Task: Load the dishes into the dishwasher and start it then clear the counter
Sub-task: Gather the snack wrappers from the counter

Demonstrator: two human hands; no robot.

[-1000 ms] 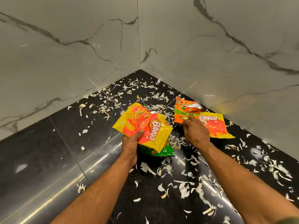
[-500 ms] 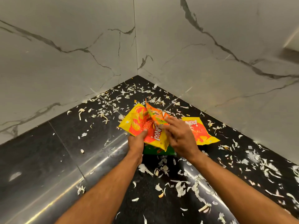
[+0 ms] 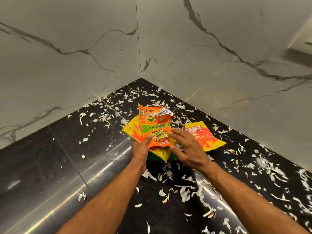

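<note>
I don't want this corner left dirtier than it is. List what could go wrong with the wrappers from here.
1. The left hand holds several stacked packets by one edge; the orange wrapper on top could slip from that grip.
2. Its torn foil top is open, so crumbs may spill.
3. The yellow wrapper on the counter lies among white scraps; pulling it up may scatter them.

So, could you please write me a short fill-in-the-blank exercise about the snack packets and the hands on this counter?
1. The left hand grips a stack of packets with the torn orange snack packet on ____.
2. The yellow and red snack packet lies flat on the glossy ____ stone counter.
3. The right hand has its fingers ____ and holds nothing.
4. Pale vegetable peelings lie ____ over the counter.

Missing words: top; black; spread; scattered
</note>
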